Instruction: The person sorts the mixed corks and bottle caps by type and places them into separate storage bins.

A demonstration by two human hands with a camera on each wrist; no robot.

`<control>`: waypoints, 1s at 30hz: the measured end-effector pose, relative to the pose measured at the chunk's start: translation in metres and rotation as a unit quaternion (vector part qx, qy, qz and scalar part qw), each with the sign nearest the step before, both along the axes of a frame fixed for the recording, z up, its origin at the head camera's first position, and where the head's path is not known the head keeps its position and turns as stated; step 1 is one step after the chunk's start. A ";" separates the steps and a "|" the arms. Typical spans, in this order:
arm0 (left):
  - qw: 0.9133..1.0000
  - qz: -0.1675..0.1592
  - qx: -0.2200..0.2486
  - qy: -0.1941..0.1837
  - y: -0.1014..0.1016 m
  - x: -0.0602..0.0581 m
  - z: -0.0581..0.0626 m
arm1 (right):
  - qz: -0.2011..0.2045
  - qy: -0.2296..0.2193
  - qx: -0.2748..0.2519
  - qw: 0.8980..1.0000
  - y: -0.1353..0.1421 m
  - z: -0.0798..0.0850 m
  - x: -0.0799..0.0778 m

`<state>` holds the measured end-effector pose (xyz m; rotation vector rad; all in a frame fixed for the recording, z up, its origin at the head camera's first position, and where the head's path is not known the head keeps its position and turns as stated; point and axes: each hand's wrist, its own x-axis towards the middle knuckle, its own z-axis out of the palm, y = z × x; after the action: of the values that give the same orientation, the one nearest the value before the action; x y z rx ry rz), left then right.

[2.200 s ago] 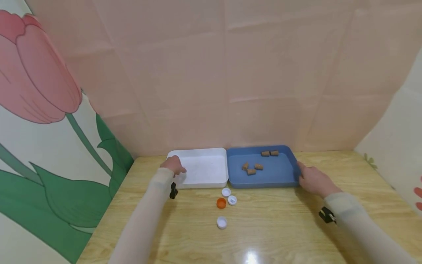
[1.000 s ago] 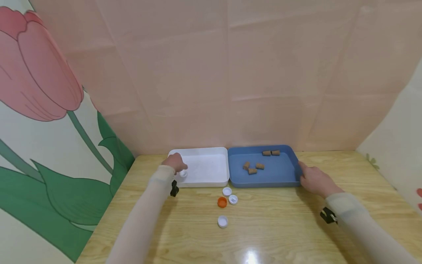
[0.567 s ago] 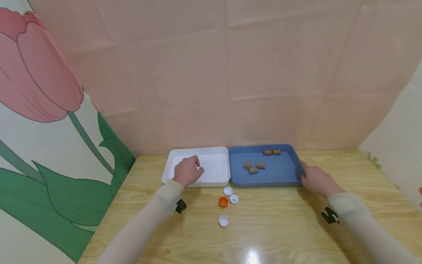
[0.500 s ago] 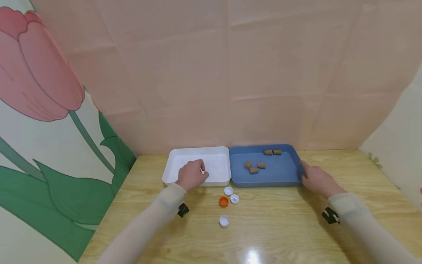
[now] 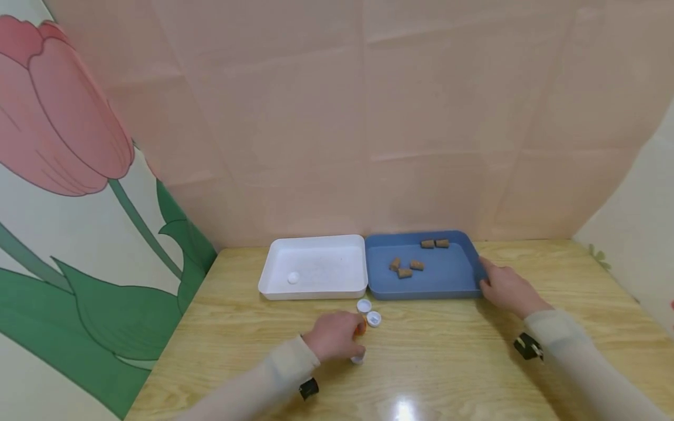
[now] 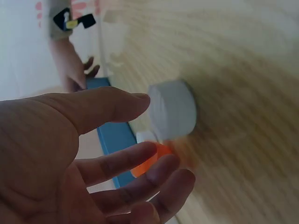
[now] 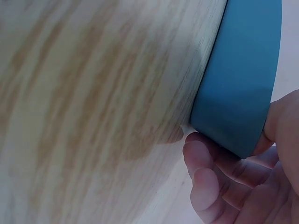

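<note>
My left hand (image 5: pixel 335 336) is low over the table with thumb and fingers spread apart. Its thumb tip comes right up to a white bottle cap (image 6: pixel 173 109), while its fingertips overlap an orange bottle cap (image 6: pixel 145 163) in the left wrist view. Two more white caps (image 5: pixel 364 306) lie just beyond, near the trays. At the far right side, my right hand (image 5: pixel 512 290) grips the blue tray (image 7: pixel 238 79), the thumb over the rim and the fingers curled against the outer wall. A single white cap (image 5: pixel 293 278) lies in the white tray (image 5: pixel 316 296).
Side by side, the white and blue trays stand at the back of the wooden table (image 5: pixel 437 362), close to a pink cloth backdrop (image 5: pixel 316 146). Several brown corks (image 5: pixel 404 273) lie in the blue tray. A tulip-painted wall (image 5: pixel 63 117) borders the left side.
My left hand let go of a white cap in the white tray, then moved right and toward me, over the caps on the table. The right hand stays at the blue tray.
</note>
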<state>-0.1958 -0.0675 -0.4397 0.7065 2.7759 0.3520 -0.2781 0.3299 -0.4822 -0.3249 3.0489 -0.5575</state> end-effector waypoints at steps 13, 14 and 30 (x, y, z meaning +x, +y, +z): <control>1.000 -0.017 0.001 0.016 0.005 0.013 -0.002 | 0.001 0.006 0.003 1.000 0.000 0.002 0.001; 1.000 -0.017 0.002 0.016 0.005 0.014 -0.003 | 0.002 0.005 0.003 1.000 0.000 0.002 0.001; 0.997 -0.064 -0.014 0.044 0.008 0.027 -0.011 | 0.003 0.008 0.006 1.000 0.000 0.001 0.000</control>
<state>-0.1684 -0.0598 -0.4505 0.9091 2.7922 0.2618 -0.2779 0.3301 -0.4811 -0.3390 3.0644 -0.5399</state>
